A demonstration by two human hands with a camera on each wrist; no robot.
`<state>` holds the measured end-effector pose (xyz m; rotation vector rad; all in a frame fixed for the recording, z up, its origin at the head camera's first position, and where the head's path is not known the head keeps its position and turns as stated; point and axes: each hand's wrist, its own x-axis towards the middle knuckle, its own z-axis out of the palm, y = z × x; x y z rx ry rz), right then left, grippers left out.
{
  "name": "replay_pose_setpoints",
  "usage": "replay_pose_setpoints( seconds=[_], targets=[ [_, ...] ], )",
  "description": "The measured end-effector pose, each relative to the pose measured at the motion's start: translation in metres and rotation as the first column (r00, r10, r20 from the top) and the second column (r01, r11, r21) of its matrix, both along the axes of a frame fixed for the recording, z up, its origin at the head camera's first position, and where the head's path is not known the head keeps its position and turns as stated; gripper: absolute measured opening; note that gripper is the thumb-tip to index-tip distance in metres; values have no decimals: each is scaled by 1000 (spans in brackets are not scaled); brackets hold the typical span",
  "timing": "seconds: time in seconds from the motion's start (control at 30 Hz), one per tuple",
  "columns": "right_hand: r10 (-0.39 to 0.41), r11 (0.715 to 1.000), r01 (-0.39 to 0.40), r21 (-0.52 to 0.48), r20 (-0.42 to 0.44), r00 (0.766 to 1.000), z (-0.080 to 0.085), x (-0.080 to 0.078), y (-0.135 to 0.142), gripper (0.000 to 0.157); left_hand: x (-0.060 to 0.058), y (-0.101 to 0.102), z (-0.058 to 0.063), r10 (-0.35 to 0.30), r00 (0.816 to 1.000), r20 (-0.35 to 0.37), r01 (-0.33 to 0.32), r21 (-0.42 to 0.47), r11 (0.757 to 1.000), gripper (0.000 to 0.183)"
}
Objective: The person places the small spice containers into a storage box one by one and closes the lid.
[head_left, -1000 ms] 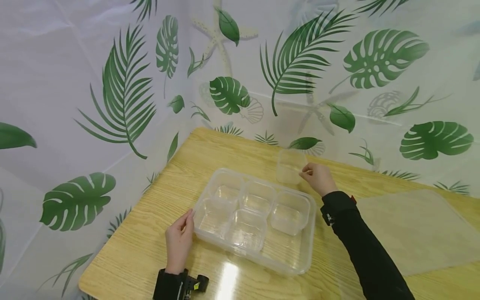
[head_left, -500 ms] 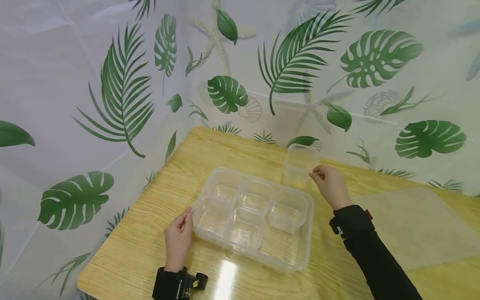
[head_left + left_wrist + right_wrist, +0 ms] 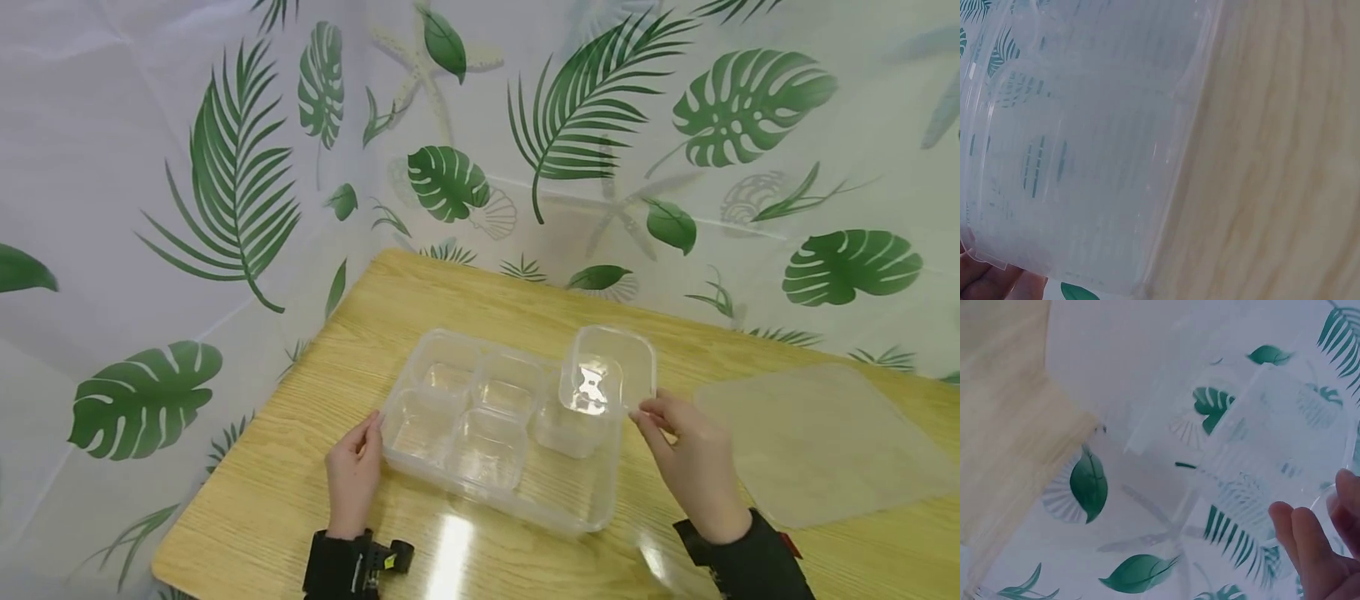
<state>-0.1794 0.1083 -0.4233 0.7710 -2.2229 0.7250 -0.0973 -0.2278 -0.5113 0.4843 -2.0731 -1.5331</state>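
A large clear plastic box point(image 3: 577, 527) sits on the table, with several small clear square containers inside, one of them a front-row container point(image 3: 489, 450). My left hand point(image 3: 354, 475) pinches the box's left rim; in the left wrist view its fingers point(image 3: 991, 282) show at the rim's corner. Above the box's back right corner, my right hand point(image 3: 693, 462) pinches the rim of another small clear container point(image 3: 626, 367), tilted and overlapping the container below it in the head view. In the right wrist view, thumb and fingers point(image 3: 1313, 540) meet at that container's edge. The box's front right section shows no container.
A translucent flat sheet, like a lid point(image 3: 825, 446), lies on the wooden table point(image 3: 247, 508) to the right. A white curtain with green leaf prints point(image 3: 570, 108) hangs close behind the table and along its left side.
My right hand has brought the small container from behind the box toward me, over its back right corner, tilting it so its inside shows. The left hand stays at the box's rim.
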Motion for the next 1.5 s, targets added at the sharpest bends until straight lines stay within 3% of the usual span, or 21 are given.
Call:
replay_pose_setpoints(
  seconds=[0.13, 0.27, 0.5, 0.73, 0.97, 1.3, 1.5],
  targets=[
    [-6, 1000, 6, 10, -56, 998, -8, 25, -5, 20, 0, -3, 2, -2, 1000, -5, 2, -6, 1000, 34],
    [3, 1000, -1, 25, -81, 997, -15, 43, -9, 9, -1, -3, 3, -2, 1000, -1, 2, -16, 1000, 34],
    [15, 1000, -16, -6, -153, 988, -25, 63, -19, 40, -3, -3, 3, -9, 1000, -7, 9, -15, 1000, 36],
    [14, 1000, -10, 23, -167, 986, -32, 73, -25, 41, -3, -2, 2, -15, 1000, -11, 15, -9, 1000, 36],
    [30, 997, -21, 71, -122, 992, -37, 74, -26, 43, -1, 0, 1, -6, 1000, -9, 6, -5, 1000, 35],
    [9, 997, -2, 81, -94, 996, -30, 80, -27, 41, 1, 0, -1, 7, 1000, -7, -8, -20, 1000, 33],
    [3, 988, 3, 155, -34, 999, -32, 80, -29, 32, 1, 0, -1, 6, 1000, -4, -6, -19, 1000, 35]
  ],
)
